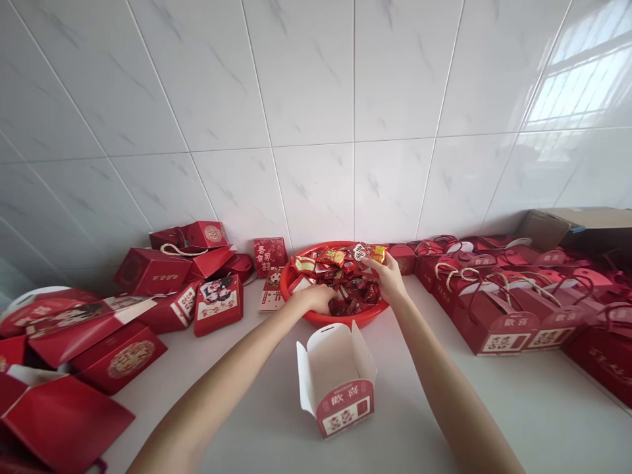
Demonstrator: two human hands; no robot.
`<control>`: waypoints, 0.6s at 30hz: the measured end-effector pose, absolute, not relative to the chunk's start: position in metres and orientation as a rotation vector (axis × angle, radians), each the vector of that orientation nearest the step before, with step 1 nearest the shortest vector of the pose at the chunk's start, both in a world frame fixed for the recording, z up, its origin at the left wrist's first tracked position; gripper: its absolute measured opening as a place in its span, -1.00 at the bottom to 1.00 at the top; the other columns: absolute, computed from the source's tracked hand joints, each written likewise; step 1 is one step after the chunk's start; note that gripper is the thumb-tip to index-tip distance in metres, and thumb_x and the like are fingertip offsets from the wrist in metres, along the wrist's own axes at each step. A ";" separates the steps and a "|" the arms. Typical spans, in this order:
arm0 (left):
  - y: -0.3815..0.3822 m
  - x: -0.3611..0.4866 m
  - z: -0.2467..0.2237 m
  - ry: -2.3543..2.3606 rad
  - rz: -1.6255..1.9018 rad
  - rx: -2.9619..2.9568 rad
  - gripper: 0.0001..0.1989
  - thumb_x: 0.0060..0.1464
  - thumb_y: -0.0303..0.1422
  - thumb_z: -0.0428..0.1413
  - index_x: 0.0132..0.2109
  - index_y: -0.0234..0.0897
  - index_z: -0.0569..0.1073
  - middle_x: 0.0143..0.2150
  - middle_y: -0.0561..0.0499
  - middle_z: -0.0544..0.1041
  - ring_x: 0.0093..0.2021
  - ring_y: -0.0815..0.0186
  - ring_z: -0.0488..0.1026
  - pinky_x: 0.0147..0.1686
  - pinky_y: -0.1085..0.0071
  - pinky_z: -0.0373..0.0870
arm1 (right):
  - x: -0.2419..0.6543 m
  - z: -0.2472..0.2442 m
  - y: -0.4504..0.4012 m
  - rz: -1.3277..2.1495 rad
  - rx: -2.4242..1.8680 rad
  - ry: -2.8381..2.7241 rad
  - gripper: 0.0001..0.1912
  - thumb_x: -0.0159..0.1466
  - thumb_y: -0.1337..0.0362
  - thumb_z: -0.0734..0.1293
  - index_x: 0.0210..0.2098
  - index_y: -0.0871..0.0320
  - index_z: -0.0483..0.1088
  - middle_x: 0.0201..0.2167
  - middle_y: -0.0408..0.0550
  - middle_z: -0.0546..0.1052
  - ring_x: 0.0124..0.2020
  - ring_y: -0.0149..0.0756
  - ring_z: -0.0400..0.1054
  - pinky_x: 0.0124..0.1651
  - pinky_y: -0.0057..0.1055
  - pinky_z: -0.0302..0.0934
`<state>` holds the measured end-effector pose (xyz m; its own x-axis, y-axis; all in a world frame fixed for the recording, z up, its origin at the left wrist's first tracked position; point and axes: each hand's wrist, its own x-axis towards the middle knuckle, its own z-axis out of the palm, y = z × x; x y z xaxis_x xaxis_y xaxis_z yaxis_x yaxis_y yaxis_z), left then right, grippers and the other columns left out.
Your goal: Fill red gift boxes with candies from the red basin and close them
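A red basin (359, 320) full of wrapped sweets (356, 291) stands against the wall. My left hand (317, 299) reaches into its near left side, with the fingertips hidden among the sweets. At the basin's right side, my right hand (388, 271) pinches small wrapped packets (376, 253) between thumb and fingers. In front of the basin stands an open red and white box (345, 405), its flaps raised. No contents show in the visible part of its white inside.
Red boxes (153, 271) lie piled at the left. Filled-out boxes with rope handles (506, 322) stand in rows at the right, before a cardboard carton (567, 224). Red cards (270, 255) lean near the tiled wall (316, 191).
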<state>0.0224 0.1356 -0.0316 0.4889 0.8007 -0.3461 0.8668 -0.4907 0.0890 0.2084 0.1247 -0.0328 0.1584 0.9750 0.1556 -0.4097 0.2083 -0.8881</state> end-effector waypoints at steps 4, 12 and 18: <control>0.137 0.022 -0.031 1.362 -0.296 2.469 -0.70 -0.05 -0.45 0.16 -0.14 -0.19 0.64 -0.16 -0.04 0.65 -0.18 0.15 0.54 -0.26 0.41 0.37 | 0.208 -0.033 0.124 1.173 -0.814 -0.882 -0.57 -0.16 0.20 0.55 -0.31 0.13 0.42 -0.34 -0.11 0.62 -0.28 -0.15 0.54 -0.41 -0.39 0.42; 0.141 0.019 -0.036 1.181 0.321 2.210 -0.60 0.18 -0.07 0.09 -0.14 -0.31 0.62 -0.23 -0.05 0.64 -0.21 0.19 0.51 -0.20 0.39 0.37 | 0.208 -0.032 0.124 1.169 -0.825 -0.896 -0.59 -0.14 0.21 0.55 -0.31 0.12 0.42 -0.30 -0.09 0.63 -0.22 -0.13 0.54 -0.36 -0.37 0.45; 0.145 0.017 -0.040 1.139 0.328 2.085 -0.72 0.17 -0.27 0.13 -0.06 -0.27 0.62 -0.09 -0.04 0.66 -0.07 0.19 0.53 -0.06 0.36 0.41 | 0.208 -0.032 0.124 1.169 -0.834 -0.909 -0.60 -0.12 0.21 0.55 -0.32 0.11 0.42 -0.31 -0.09 0.62 -0.22 -0.12 0.55 -0.34 -0.35 0.46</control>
